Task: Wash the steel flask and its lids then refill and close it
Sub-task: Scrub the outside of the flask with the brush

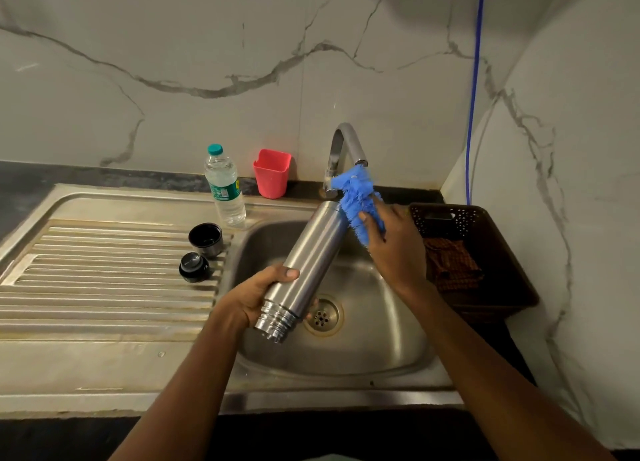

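Over the sink (pixel 384 325), the left grip (pixel 255 297) curls round the steel flask (pixel 313 252), the right grip (pixel 398 249) round a blue scrubber (pixel 356 197).

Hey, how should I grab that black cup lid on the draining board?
Probably from straight above, spanning the grip across the round wall of the cup lid: it stands mouth up, with the water bottle close behind and the stopper close in front.

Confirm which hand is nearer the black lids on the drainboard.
Left. The left hand grips the flask just right of the lids; the right hand holds the blue scrubber at its far end, near the tap.
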